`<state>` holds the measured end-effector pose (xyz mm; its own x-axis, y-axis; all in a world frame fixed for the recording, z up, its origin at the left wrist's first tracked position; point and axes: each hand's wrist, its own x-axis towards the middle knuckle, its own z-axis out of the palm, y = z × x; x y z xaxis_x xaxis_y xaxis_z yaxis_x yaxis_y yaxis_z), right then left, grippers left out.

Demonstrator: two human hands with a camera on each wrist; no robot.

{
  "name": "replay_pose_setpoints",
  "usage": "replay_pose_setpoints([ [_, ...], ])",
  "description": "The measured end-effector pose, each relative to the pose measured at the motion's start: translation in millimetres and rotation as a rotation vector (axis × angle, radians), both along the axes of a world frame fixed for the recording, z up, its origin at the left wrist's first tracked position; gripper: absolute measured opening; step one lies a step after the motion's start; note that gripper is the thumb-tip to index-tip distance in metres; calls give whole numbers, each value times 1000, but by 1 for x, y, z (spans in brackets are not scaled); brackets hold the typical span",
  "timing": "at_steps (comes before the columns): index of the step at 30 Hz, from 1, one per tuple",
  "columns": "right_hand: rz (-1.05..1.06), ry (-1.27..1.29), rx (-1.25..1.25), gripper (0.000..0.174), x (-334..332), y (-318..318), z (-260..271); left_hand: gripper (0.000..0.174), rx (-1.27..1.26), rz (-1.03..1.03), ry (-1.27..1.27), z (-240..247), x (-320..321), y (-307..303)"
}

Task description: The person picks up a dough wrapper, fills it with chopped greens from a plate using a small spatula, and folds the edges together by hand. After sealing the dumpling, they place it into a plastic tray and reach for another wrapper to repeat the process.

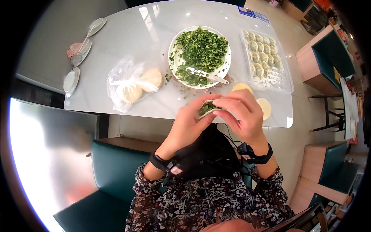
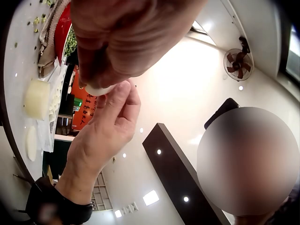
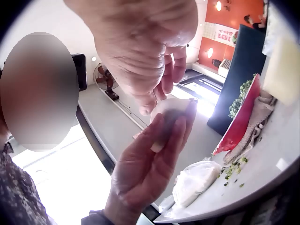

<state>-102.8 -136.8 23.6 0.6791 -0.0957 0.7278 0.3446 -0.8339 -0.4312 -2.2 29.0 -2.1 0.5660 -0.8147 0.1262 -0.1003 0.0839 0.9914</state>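
A dumpling (image 1: 207, 108), its round wrapper folded up around chopped green filling, is held between both hands close to the table's front edge. My left hand (image 1: 188, 124) cradles it from the left, thumb on the near side and fingers behind. With thumb and fingertips, my right hand (image 1: 246, 115) pinches the wrapper's edge at the right end. The filling shows through the open top in the head view. From the right wrist view, the pale underside of the dumpling (image 3: 174, 108) rests in the left fingers. In the left wrist view most of it is hidden behind the left hand.
Beyond the hands stands a plate (image 1: 228, 63) of chopped greens (image 1: 203, 48) with a white spatula (image 1: 207, 75). A plastic bag (image 1: 119, 83) of dough lies left. Right are a wrapper stack (image 1: 242, 86), a loose wrapper (image 1: 264, 108) and a tray (image 1: 276, 83) of several dumplings.
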Motion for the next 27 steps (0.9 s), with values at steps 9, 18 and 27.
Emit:
replay_pose_setpoints([
  [9,37,274,561,29,-25,-17,-13,43,-236,-44,145,-6,-4,-10],
  [18,-6,143,417,14,-30,-16,-21,41,-160,-110,181,-2,-8,-14],
  [27,-77,90,342,20,-29,-12,-9,51,-91,-41,107,-5,-10,-15],
])
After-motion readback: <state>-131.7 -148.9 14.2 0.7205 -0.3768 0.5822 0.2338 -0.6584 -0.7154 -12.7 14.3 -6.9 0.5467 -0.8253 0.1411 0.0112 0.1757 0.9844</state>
